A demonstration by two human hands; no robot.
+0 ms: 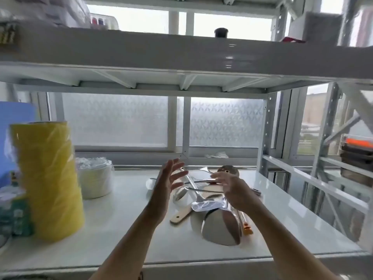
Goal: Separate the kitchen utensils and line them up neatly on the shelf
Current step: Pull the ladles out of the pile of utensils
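A tangled pile of kitchen utensils (198, 196) lies on the white shelf (125, 225), right of centre. It holds a large steel ladle (220, 227) nearest me, a metal spatula (205, 205), a wooden-handled tool (180, 216), a perforated skimmer (228, 170) at the back and an orange-tipped handle (247, 229). My left hand (167, 182) hovers over the pile's left edge, fingers spread, holding nothing. My right hand (232, 188) is over the pile's middle, fingers apart and blurred, hiding some handles.
A tall yellow wrapped stack (48, 178) stands at the left, with a wrapped stack of white plates (95, 178) behind it. Green packets (14, 217) sit at the far left. A shelf board (181, 53) hangs overhead. A second rack (333, 178) stands to the right.
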